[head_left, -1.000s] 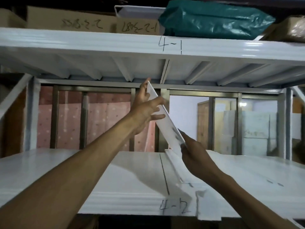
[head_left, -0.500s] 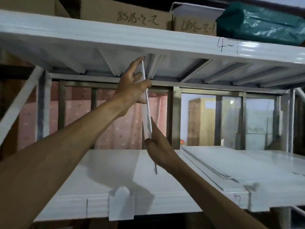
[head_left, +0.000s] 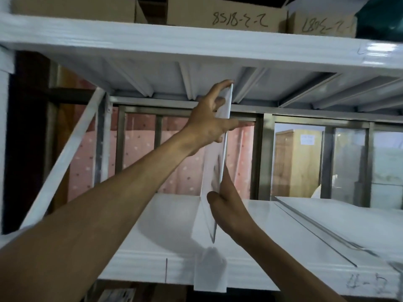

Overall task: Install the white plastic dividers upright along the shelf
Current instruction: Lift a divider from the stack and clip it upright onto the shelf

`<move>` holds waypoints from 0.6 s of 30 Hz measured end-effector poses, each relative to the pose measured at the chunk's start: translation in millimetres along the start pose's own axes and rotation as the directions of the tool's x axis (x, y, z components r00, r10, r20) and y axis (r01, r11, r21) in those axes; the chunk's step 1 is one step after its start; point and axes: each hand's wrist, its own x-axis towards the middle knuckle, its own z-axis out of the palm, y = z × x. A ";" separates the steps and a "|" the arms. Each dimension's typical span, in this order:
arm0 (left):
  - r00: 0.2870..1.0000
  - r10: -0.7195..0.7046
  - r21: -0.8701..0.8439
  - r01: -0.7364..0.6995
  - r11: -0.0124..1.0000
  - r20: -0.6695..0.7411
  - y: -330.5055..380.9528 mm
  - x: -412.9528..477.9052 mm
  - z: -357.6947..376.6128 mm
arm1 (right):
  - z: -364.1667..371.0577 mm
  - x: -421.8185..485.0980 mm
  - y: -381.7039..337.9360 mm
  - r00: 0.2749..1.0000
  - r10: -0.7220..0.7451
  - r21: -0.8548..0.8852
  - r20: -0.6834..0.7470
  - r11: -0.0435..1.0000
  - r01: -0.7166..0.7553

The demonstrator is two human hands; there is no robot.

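Observation:
A thin white plastic divider [head_left: 212,171] stands nearly upright between the lower shelf board [head_left: 152,225] and the underside of the upper shelf [head_left: 152,68]. My left hand [head_left: 208,120] grips its upper part, fingertips up at the top corner against the upper shelf. My right hand [head_left: 226,205] holds its lower front edge just above the shelf board. A white tab [head_left: 210,271] hangs over the shelf's front lip below the divider.
More white divider sheets [head_left: 340,216] lie flat on the shelf to the right. Cardboard boxes [head_left: 226,12] with handwritten numbers sit on the upper shelf. A diagonal white brace [head_left: 65,158] and metal window bars [head_left: 259,158] stand behind the shelf.
The divider went from tilted to nearly upright and moved left along the shelf. Its top now reaches the underside of the upper shelf. The view has shifted left.

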 end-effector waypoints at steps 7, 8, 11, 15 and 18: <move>0.999 0.041 -0.022 -0.041 0.999 -0.011 -8.9 -7.8 4.9 | -0.3 -6.3 12.0 1.000 0.014 -0.034 -0.002 0.999 -0.014; 0.999 0.038 -0.017 -0.039 0.999 -0.013 -9.2 -8.1 5.3 | 0.0 -6.8 12.6 1.000 0.013 -0.033 0.000 0.999 -0.013; 0.999 0.038 0.008 -0.038 0.999 -0.012 -8.2 -8.4 4.8 | 1.0 -5.4 14.6 1.000 0.009 -0.039 0.005 0.999 -0.009; 0.999 0.036 0.019 -0.036 0.999 -0.002 -8.4 -6.9 1.5 | 3.7 -1.8 17.1 1.000 0.004 -0.044 0.018 0.999 -0.003; 0.999 0.036 0.027 -0.036 0.999 -0.008 -9.5 -8.6 0.6 | 4.7 -1.2 18.1 0.999 0.027 -0.052 0.021 0.998 -0.026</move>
